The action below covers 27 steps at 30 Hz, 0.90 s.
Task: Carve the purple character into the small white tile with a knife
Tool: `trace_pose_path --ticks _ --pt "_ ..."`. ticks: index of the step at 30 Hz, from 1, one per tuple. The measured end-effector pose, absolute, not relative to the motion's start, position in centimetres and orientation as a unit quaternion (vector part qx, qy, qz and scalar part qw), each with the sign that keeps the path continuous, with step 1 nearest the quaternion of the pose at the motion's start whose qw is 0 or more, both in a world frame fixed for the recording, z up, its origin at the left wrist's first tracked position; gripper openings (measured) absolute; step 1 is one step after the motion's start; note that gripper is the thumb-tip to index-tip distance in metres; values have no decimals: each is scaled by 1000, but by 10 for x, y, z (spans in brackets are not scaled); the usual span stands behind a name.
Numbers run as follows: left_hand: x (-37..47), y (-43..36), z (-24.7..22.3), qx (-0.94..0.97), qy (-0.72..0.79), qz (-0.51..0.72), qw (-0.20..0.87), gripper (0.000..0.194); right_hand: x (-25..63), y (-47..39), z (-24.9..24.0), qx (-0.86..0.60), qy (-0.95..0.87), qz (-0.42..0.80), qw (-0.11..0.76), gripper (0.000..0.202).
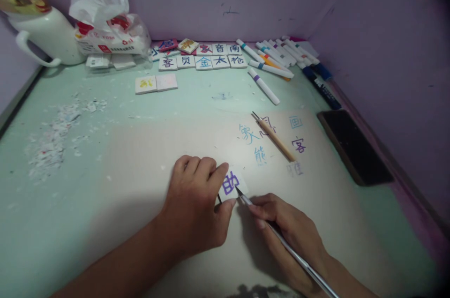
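Note:
A small white square tile (242,181) with a purple character on it lies on the pale board (140,148). My left hand (198,195) grips the tile by its edges, thumb at the near side and index finger at the far side. In my right hand (288,227) is a slim silver craft knife (298,260), held like a pen. Its dark pointed tip meets the tile at the right side of the purple strokes. Beyond the tile rests a wooden-handled tool (276,138) with a thin metal end.
White shavings (56,138) are scattered at left. Character tiles (204,62) and two paler tiles (156,83) sit toward the wall. Markers (263,86) lie at the back right, above a dark phone (355,145). A tissue pack (112,42) and white jug (49,31) stand back left.

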State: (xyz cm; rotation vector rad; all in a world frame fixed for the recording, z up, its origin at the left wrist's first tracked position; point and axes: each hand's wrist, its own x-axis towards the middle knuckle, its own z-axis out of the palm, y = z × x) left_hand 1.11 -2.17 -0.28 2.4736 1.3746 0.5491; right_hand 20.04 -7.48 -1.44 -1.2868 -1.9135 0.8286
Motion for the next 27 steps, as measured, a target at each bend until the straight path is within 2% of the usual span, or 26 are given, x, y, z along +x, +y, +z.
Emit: trace_pose_path --ticks 20,27 --pt "12 -20 -5 851 465 210 123 38 205 -77 -12 -480 -746 326 326 21" --pt "12 -19 -5 853 460 210 125 41 202 -78 -13 -481 -723 322 376 18"
